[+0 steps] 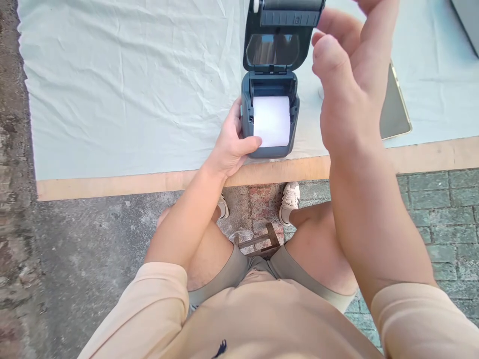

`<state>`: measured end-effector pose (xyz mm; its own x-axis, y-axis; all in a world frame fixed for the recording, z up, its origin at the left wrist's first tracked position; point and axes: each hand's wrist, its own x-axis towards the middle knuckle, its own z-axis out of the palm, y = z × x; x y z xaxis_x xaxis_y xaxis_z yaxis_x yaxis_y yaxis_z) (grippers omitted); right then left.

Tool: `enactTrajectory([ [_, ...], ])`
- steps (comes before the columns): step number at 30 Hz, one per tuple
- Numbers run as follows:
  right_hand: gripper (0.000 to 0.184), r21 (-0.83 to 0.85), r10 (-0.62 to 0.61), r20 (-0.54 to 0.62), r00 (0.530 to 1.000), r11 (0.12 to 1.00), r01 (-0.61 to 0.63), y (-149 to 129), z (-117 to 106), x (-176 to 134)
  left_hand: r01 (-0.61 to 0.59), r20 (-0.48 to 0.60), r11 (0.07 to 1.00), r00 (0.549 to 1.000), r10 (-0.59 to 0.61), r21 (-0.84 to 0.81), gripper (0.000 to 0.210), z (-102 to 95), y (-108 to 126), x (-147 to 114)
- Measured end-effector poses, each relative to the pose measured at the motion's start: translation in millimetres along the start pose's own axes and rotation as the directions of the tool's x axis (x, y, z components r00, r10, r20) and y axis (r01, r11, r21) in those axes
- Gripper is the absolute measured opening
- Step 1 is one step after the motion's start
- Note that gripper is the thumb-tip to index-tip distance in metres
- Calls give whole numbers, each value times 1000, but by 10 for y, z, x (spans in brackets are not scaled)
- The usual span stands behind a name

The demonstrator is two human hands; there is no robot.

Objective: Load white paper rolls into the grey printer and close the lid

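Note:
A dark portable label printer rests near the table's front edge with its lid swung up. Inside its bay lies a white paper roll. My left hand grips the printer's left side, its thumb over the front rim at the roll's lower left corner. Beside the raised lid is my right hand, thumb apart from the lid and one finger reaching to its right edge. The top of the frame cuts off part of that hand, and whether the finger presses on the lid is hard to see.
A light cloth covers the table, whose wooden edge shows in front. A flat grey device, perhaps a phone or tablet, lies partly behind my right wrist. A grey object sits at the top right corner. Below is a wooden stool.

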<state>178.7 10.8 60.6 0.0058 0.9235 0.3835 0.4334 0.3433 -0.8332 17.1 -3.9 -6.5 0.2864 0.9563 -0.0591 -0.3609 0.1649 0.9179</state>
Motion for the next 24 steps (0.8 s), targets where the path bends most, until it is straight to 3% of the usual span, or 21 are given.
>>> enactTrajectory([
  [4, 20, 27, 45, -12, 999, 999, -45, 44, 34, -12, -25, -4, 1000, 1000, 25, 1, 62, -24, -41, 23],
  [8, 28, 147, 79, 156, 985, 984, -102, 99, 68, -34, -61, 48, 998, 997, 62, -15, 78, -88, -132, 90],
  [11, 35, 135, 192, 258, 947, 963, -232, 135, 91, -57, -79, 70, 997, 994, 79, -5, 80, -125, -158, 101],
  [15, 59, 242, 287, 384, 878, 886, -395, 219, 108, -90, -53, 70, 997, 996, 57, -55, 62, -97, -98, 50],
  [20, 67, 310, 236, 381, 894, 878, -364, 248, 125, -140, -40, -1, 987, 999, 40, -155, 28, 6, 6, 37],
  [24, 57, 265, 286, 346, 894, 884, -386, 232, 134, -156, -30, -65, 977, 998, 16, -212, 26, 28, 16, 74],
])
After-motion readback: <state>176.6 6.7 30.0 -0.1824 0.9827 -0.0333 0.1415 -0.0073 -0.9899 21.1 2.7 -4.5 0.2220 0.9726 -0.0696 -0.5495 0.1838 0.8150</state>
